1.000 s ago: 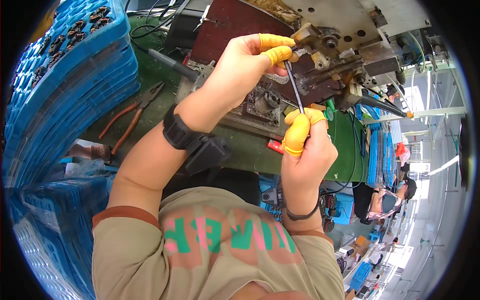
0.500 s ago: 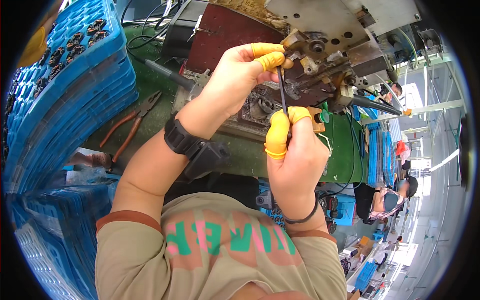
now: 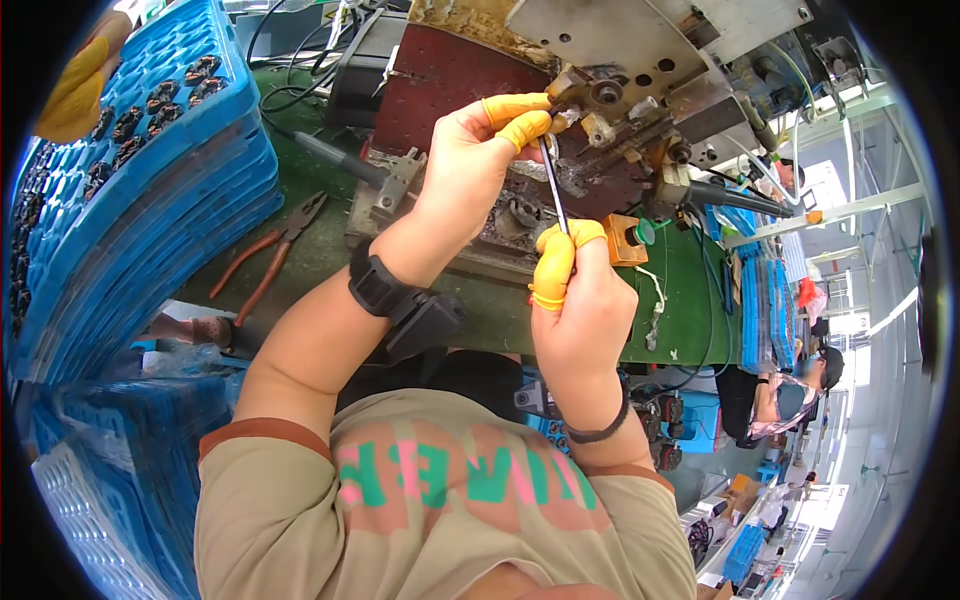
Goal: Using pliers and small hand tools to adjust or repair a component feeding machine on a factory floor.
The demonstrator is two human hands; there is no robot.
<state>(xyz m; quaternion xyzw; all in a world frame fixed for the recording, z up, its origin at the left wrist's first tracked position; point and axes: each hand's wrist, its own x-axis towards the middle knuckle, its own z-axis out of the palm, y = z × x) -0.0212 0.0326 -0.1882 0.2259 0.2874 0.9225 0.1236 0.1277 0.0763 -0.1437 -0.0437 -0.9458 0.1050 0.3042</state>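
My right hand (image 3: pixel 585 290) wears yellow finger covers and is closed round the near end of a thin metal rod (image 3: pixel 555 185). The rod slants up and away to the fingertips of my left hand (image 3: pixel 490 140). These fingers, also in yellow covers, are pinched together beside the metal fixture of a machine (image 3: pixel 600 95). What they pinch is hidden; I cannot tell whether it is the rod's end or a small part. Below the rod lies a dirty metal block (image 3: pixel 520 215) strewn with shavings.
Pliers with orange handles (image 3: pixel 265 255) lie on the green bench (image 3: pixel 400 315). Stacked blue trays (image 3: pixel 235 150) stand left, the top one holding dark coil-like parts (image 3: pixel 165 95). Another person's yellow-gloved hand (image 3: pixel 75 95) is beside them. An orange box with a green button (image 3: pixel 628 240) sits right.
The whole view has shifted slightly, with the machine now further left. Both hands keep their grip, and the rod's shaft now catches the light.
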